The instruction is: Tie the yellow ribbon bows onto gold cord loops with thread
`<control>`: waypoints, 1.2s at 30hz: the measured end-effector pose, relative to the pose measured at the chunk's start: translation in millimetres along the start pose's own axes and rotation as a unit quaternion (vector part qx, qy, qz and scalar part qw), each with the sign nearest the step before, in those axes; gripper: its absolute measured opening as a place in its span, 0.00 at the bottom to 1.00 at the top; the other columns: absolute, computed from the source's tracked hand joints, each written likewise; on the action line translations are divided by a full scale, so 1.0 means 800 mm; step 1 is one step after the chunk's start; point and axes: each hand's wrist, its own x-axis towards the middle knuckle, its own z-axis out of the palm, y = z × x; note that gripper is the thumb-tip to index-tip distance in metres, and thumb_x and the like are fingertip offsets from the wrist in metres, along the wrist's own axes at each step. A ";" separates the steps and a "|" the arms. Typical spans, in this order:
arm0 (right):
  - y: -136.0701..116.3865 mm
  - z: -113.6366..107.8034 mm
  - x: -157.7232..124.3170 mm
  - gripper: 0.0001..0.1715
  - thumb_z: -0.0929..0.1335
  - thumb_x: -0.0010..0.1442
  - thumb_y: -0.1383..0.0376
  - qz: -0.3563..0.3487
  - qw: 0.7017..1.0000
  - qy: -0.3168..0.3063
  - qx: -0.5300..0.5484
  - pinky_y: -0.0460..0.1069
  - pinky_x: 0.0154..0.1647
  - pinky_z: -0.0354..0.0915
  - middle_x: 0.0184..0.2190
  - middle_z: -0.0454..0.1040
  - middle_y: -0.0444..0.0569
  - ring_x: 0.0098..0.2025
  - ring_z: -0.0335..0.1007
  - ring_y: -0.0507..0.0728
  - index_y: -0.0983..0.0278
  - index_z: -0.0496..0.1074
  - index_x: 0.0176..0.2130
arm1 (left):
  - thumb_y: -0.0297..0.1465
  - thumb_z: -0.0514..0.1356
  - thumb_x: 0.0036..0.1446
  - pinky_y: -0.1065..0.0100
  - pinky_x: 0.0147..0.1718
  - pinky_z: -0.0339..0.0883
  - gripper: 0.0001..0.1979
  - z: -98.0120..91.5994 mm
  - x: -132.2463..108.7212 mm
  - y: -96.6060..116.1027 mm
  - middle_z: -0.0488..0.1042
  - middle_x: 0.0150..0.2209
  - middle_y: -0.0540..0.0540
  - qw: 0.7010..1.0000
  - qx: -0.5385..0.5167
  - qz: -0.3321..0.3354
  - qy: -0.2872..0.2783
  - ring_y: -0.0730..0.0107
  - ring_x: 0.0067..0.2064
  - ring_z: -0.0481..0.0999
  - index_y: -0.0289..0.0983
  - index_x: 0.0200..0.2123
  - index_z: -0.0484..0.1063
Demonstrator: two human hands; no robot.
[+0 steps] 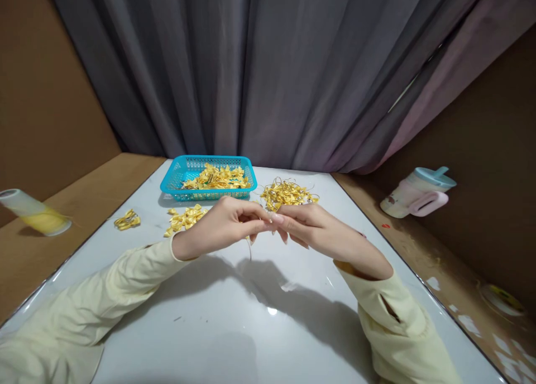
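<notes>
My left hand (228, 225) and my right hand (312, 226) meet fingertip to fingertip above the white table (234, 328). Both are closed in a pinch around something too small to make out. A thin cord hangs below the left fingers. Behind my left hand lies a pile of yellow bows (184, 219). Beyond my right hand sits a heap of yellow bows with thin loops (287, 194). A blue basket (167, 183) at the back holds more yellow pieces. To the left rests a small yellow bundle (127, 220).
A spool of yellow thread (44, 219) leans at the far left. On the brown surface at the right stand a pink and blue cup (402, 197), scraps of white paper (469, 324) and a small roll (502, 300). A grey curtain (272, 71) hangs behind the table.
</notes>
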 end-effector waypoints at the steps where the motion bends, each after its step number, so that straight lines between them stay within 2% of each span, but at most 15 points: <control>1: 0.001 -0.003 -0.001 0.21 0.60 0.66 0.56 0.009 1.000 -0.003 0.013 0.42 0.21 0.55 0.17 0.62 0.40 0.19 0.58 0.46 0.67 0.70 0.30 | 0.32 0.60 0.55 0.77 0.20 0.57 0.08 0.000 0.001 0.000 0.70 0.19 0.52 1.000 -0.017 -0.007 0.013 0.79 0.21 0.65 0.34 0.31 0.76; 4: 0.004 -0.008 -0.001 0.17 0.64 0.63 0.56 0.016 0.998 -0.018 0.052 0.41 0.18 0.56 0.16 0.63 0.39 0.16 0.58 0.45 0.67 0.72 0.42 | 0.33 0.62 0.54 0.76 0.23 0.61 0.08 -0.002 0.005 -0.002 0.71 0.20 0.51 0.997 -0.062 -0.010 0.037 0.77 0.23 0.68 0.34 0.28 0.76; 7: 0.006 -0.004 0.002 0.17 0.66 0.61 0.58 0.009 0.997 -0.017 0.081 0.40 0.16 0.57 0.17 0.67 0.40 0.15 0.58 0.45 0.66 0.72 0.45 | 0.33 0.62 0.53 0.76 0.25 0.63 0.08 -0.002 0.006 -0.005 0.72 0.22 0.51 0.995 -0.091 -0.003 0.044 0.77 0.25 0.70 0.34 0.27 0.76; 11: 0.002 0.006 0.008 0.13 0.65 0.62 0.62 0.001 0.994 0.006 0.106 0.39 0.15 0.56 0.16 0.68 0.40 0.14 0.58 0.44 0.67 0.75 0.40 | 0.33 0.61 0.55 0.77 0.27 0.64 0.08 0.000 0.005 -0.008 0.73 0.23 0.51 0.992 -0.115 0.004 0.041 0.77 0.26 0.71 0.34 0.28 0.75; 16: 0.001 0.012 0.009 0.13 0.66 0.61 0.61 -0.015 0.990 0.058 0.128 0.39 0.16 0.57 0.23 0.74 0.45 0.16 0.63 0.44 0.69 0.76 0.33 | 0.33 0.60 0.56 0.75 0.31 0.66 0.09 0.001 0.003 -0.008 0.73 0.25 0.51 0.988 -0.150 0.014 0.033 0.76 0.29 0.73 0.34 0.28 0.74; 20: 0.003 0.015 0.009 0.16 0.66 0.61 0.59 -0.029 0.990 0.085 0.107 0.40 0.17 0.57 0.18 0.70 0.43 0.14 0.61 0.44 0.69 0.75 0.30 | 0.32 0.60 0.57 0.77 0.28 0.65 0.08 0.001 0.004 -0.006 0.73 0.24 0.52 0.987 -0.152 0.021 0.039 0.78 0.28 0.72 0.35 0.29 0.73; 28: 0.002 0.020 0.011 0.15 0.64 0.63 0.63 -0.049 0.987 0.153 -0.018 0.40 0.21 0.59 0.13 0.66 0.40 0.16 0.63 0.45 0.68 0.73 0.29 | 0.35 0.61 0.56 0.73 0.31 0.64 0.08 0.001 0.007 -0.014 0.74 0.28 0.49 0.988 -0.046 0.052 0.135 0.73 0.32 0.71 0.35 0.30 0.73; 30: 0.002 0.018 0.010 0.15 0.64 0.63 0.62 -0.022 0.989 0.148 -0.013 0.40 0.19 0.59 0.13 0.66 0.40 0.16 0.63 0.46 0.68 0.73 0.30 | 0.37 0.61 0.55 0.73 0.29 0.63 0.10 0.001 0.009 -0.016 0.73 0.27 0.49 0.988 -0.054 0.042 0.136 0.74 0.30 0.70 0.35 0.29 0.73; 32: 0.002 0.015 0.010 0.13 0.65 0.62 0.62 0.010 0.993 0.119 0.016 0.40 0.16 0.58 0.13 0.67 0.40 0.14 0.61 0.46 0.68 0.74 0.35 | 0.38 0.61 0.54 0.74 0.24 0.60 0.11 0.000 0.010 -0.017 0.73 0.26 0.50 0.989 -0.069 0.021 0.130 0.77 0.26 0.67 0.35 0.28 0.73; 34: 0.001 0.013 0.010 0.14 0.65 0.62 0.62 0.024 0.994 0.080 0.065 0.40 0.13 0.59 0.18 0.71 0.42 0.13 0.61 0.45 0.68 0.73 0.43 | 0.39 0.61 0.54 0.74 0.20 0.55 0.12 -0.001 0.011 -0.016 0.72 0.25 0.51 0.989 -0.087 0.000 0.117 0.79 0.22 0.62 0.36 0.28 0.73; 36: 0.001 0.013 0.012 0.16 0.64 0.62 0.63 0.020 0.992 0.056 0.114 0.39 0.12 0.60 0.25 0.74 0.46 0.16 0.66 0.46 0.67 0.72 0.48 | 0.39 0.62 0.53 0.75 0.18 0.53 0.12 -0.001 0.012 -0.016 0.71 0.24 0.52 0.989 -0.100 -0.014 0.105 0.80 0.21 0.61 0.36 0.28 0.73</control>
